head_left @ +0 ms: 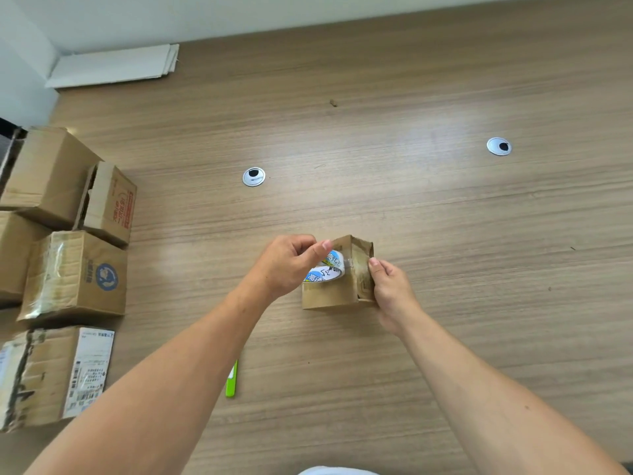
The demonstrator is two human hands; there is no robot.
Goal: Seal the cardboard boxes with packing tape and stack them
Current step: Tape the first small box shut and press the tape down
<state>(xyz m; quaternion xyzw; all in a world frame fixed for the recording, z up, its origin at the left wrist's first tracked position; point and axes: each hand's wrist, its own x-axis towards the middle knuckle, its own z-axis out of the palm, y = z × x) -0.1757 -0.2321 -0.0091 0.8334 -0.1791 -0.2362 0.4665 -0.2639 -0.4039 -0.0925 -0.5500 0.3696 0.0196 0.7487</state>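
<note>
The work looks to be partway through. In the middle of the tabletop (pixel 445 217), somewhat toward its near edge, stands a small cardboard box (pixel 329 298) that is being taped. The left hand (pixel 287 265) has its fingers curled round the tape roll (pixel 325 270), which is held against the box's top. A short clear strip runs from the roll to the box's right upper edge. The right hand (pixel 390 293) grips the box's right side, its thumb pressed on the cardboard close to where the strip ends. The strip appears uncut, so this seal is unfinished. Along the left edge sit several larger boxes; the glossy one (pixel 78 275) shows tape over its face and seems sealed, while the red-printed box (pixel 109 204) shows a gaping flap and probably needs sealing. Whether they form a finished stack I cannot tell. A green cutter (pixel 232 378) lies near the front edge beside the left forearm, probably meant for cutting the tape.
</note>
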